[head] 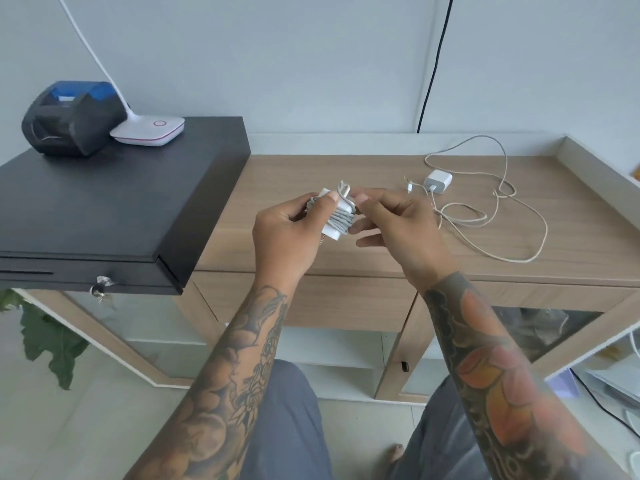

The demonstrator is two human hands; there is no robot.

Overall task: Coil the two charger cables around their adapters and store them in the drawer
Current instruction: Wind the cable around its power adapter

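**One charger wound in hand, the other still loose on the desk**

The left hand (287, 233) holds a white adapter (333, 216) above the front part of the wooden desk (311, 174), thumb curled over its top face. Grey cable (341, 218) is wrapped in tight turns around the adapter's middle. The block's long axis runs tilted, from upper left away from the person to lower right toward them. The right hand (394, 226) pinches the cable's free end, where a small loop stands up at the adapter's top; its other fingers are loosely spread below.

To the right, well apart from the hands, the second adapter (438, 181) lies on the desk with its cable (498, 216) sprawled in loose loops toward the right edge, where a raised lip borders the surface. Bare desk lies between the hands and that charger.

On the left a black cash drawer (104, 202) sits on the desk, its corner near the left hand. A dark printer (69, 119) and a white lamp base (149, 129) stand on it. The drawer front (346, 299) under the desk edge is closed.
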